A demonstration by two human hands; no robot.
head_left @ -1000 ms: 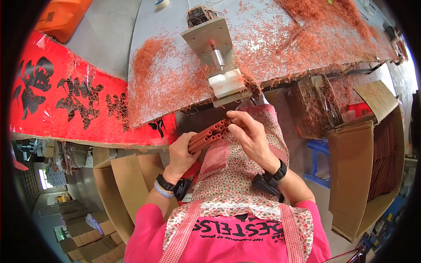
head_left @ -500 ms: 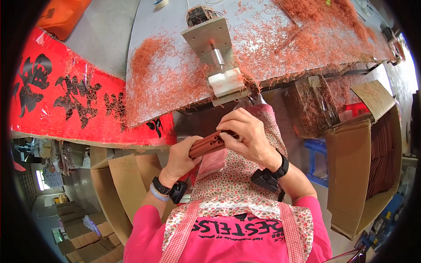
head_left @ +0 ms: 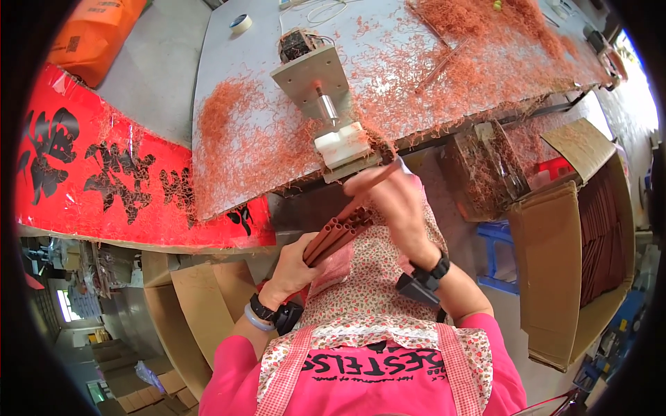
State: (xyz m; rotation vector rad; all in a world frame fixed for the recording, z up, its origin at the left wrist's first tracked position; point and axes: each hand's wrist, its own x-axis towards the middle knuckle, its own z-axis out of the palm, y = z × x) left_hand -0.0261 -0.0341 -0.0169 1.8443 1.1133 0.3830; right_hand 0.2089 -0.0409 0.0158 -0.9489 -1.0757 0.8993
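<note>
My left hand is closed round a bundle of thin reddish-brown tubes, their hollow ends pointing up and to the right. Just above the bundle my right hand is smeared by motion. Its fingers are closed on a single reddish-brown tube, slanting up toward the right. Close beyond that hand, at the table edge, stands a small machine with a white block, a metal spindle and a grey upright plate.
Orange-red shavings cover much of the white table. A roll of tape lies at its far left. An open carton of brown tubes stands right, near a blue stool. Another carton is at left, below a red banner.
My right hand has moved up from the bundle toward the white block, with one tube now in it. The bundle in my left hand has tilted more upright, its ends fanned apart.
</note>
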